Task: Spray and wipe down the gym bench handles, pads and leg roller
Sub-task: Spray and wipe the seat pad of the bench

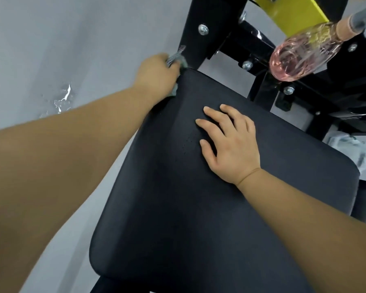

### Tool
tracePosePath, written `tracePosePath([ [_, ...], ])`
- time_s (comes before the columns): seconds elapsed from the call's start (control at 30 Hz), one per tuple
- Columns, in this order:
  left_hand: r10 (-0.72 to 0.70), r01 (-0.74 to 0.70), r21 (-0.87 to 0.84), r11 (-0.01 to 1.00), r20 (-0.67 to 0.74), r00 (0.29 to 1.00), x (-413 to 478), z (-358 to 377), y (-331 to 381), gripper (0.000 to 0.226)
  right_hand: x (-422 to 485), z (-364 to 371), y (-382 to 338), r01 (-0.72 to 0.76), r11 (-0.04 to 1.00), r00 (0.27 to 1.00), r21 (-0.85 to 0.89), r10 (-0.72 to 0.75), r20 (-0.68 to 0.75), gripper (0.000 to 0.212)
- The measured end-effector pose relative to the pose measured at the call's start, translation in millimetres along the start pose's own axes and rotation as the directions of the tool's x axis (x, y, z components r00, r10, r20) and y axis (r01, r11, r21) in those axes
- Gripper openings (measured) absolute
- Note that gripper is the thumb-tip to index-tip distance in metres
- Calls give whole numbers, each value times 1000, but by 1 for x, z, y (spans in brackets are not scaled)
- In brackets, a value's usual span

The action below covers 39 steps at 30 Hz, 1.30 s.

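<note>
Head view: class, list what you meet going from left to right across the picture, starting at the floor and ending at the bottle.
Shiny patch on the floor → left hand gripping the cloth → right hand flat on the pad → spray bottle of pink liquid.
</note>
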<state>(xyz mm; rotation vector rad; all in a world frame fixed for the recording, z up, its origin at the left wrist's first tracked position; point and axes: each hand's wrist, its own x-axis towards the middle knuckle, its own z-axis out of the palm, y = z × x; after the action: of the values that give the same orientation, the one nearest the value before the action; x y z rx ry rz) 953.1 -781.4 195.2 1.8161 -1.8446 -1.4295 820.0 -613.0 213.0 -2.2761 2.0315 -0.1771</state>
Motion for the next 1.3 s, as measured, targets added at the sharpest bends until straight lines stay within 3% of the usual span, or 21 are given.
tracePosePath([
  [0.1,135,-136,289,948,23,991,12,7,20,31,1,0,0,-4,1000,1000,12,4,4,35],
  [0.2,242,-243,453,858,61,968,9,12,21,33,0,0,1,-8,1000,1000,15,8,5,36],
  [0.33,420,-505,478,719,280,863,-3,41,54,33,1,0,0,2,1000,1000,21,-1,-15,35],
  [0.43,459,-621,436,651,426,780,-13,63,71,34,1,1,1,-17,999,999,41,19,-47,35],
  [0.53,465,-609,477,634,394,793,-6,47,57,35,-1,0,1,-35,994,996,101,42,-76,31],
  [0.77,308,-356,552,754,182,934,9,12,37,33,-4,2,2,-67,984,977,166,98,-187,19],
  [0.87,351,-386,612,690,184,918,-4,38,51,34,-2,-2,2,-101,968,961,231,155,-228,15],
  [1.03,418,-512,597,617,302,857,-36,82,83,32,-13,-26,20,-354,814,855,461,481,-194,16],
  [1.13,428,-541,592,597,336,839,-38,74,78,33,-52,-44,62,-405,889,890,214,437,-131,22],
  [1.2,367,-468,609,640,293,883,-30,58,71,34,-78,-56,91,-327,942,939,71,333,-92,23],
  [1.3,285,-352,656,668,211,935,-26,57,73,34,-101,-58,115,-183,983,982,14,184,-41,28],
])
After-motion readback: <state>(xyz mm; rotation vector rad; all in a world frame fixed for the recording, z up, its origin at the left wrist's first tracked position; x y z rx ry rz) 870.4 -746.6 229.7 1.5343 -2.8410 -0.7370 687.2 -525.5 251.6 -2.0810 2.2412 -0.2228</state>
